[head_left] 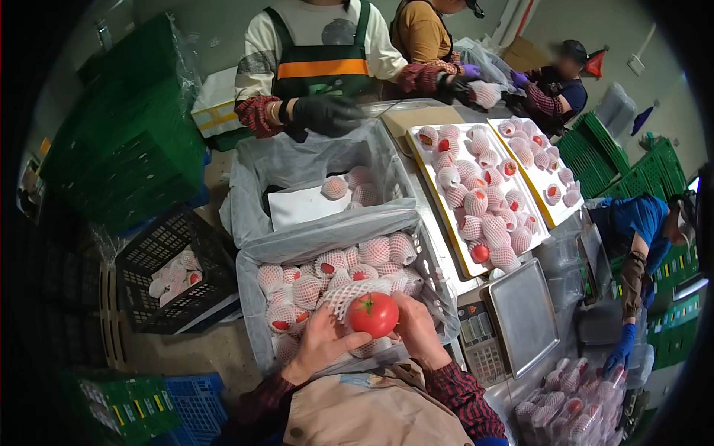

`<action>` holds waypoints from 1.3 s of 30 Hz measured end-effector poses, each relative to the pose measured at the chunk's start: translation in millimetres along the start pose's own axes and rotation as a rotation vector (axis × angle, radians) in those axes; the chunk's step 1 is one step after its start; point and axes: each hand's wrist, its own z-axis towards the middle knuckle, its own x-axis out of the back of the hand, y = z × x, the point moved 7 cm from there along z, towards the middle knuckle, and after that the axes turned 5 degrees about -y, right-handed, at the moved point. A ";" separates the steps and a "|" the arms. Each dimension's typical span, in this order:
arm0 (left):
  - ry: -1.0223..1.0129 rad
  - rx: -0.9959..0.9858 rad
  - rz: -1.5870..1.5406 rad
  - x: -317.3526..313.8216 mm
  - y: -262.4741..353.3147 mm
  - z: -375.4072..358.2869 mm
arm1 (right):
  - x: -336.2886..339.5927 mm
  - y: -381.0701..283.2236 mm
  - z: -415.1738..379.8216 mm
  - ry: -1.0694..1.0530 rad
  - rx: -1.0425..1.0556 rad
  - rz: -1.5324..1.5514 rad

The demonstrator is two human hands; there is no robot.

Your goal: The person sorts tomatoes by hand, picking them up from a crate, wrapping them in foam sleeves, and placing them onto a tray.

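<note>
A bare red tomato (373,314) with a green calyx is held between my two hands, above a lined crate (256,327) of net-wrapped tomatoes. My left hand (325,342) supports it from the left, with its thumb below the fruit and a white foam net (343,297) bunched at its fingers. From the right, my right hand (418,327) presses its fingers against the tomato's side. Several wrapped tomatoes (309,291) lie in rows under my hands.
Beyond it stands a second lined crate (249,175). To the right are a white tray (476,269) of wrapped tomatoes, a scale (524,316) and packed clear boxes (569,409). A black crate (160,267) stands left. Co-workers stand across the table and at right.
</note>
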 end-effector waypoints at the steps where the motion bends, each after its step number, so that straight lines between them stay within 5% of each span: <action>1: -0.033 0.068 -0.152 -1.0 -3.4 0.6 | -3.8 7.7 2.4 -0.004 0.001 -0.004; 5: -0.089 0.188 -0.449 -0.9 -21.8 -1.3 | -44.0 3.7 -5.5 -0.138 -0.069 0.484; 8: -0.054 0.177 -0.564 4.7 -10.2 -2.0 | -30.2 -12.1 -2.9 -0.027 0.105 0.428; 12: 0.131 -0.033 -0.019 22.1 0.9 7.7 | -28.5 -62.7 -29.9 0.220 0.630 -0.355; 13: 0.119 -0.037 -0.021 22.2 -4.3 11.4 | -43.8 -74.7 -42.4 0.227 0.769 -0.631; 15: 0.190 -0.202 0.476 25.8 2.9 13.0 | -74.2 -93.4 -54.0 0.029 1.006 -0.832; 18: 0.184 -0.208 0.421 10.8 6.7 16.5 | -54.2 -71.7 -43.6 -0.030 0.731 -0.584; 20: 0.174 -0.204 0.425 6.1 6.1 18.1 | -9.6 -55.8 -24.1 0.150 0.441 -0.060; 23: 0.171 -0.252 0.511 -12.7 -4.7 27.2 | -15.3 -46.6 -19.4 0.086 0.149 0.148; 24: 0.138 -0.300 0.918 -28.2 6.7 31.1 | -14.5 -30.8 -4.7 0.022 0.199 0.132; 25: 0.136 -0.302 0.919 -33.2 10.2 37.8 | 0.8 -21.3 2.5 0.022 0.201 0.133; 27: 0.070 -0.316 0.997 -44.9 11.9 50.3 | 22.1 -51.9 8.4 0.153 0.379 -0.122; 29: 0.106 -0.264 0.971 -30.3 7.4 51.5 | 78.8 -84.7 19.5 0.304 0.325 -0.129; 31: 0.187 -0.006 0.760 3.0 -14.4 46.7 | 149.5 -152.4 26.1 0.608 0.706 -0.766; 32: 0.241 0.165 0.833 17.7 -18.5 40.2 | 194.5 -165.7 34.8 0.753 0.544 -0.900; 35: 0.353 0.030 0.893 58.1 -27.8 26.0 | 299.0 -227.9 63.6 0.936 0.684 -1.225; 39: 0.461 0.229 1.063 97.5 -49.7 11.4 | 351.2 -279.5 117.3 0.981 0.634 -1.627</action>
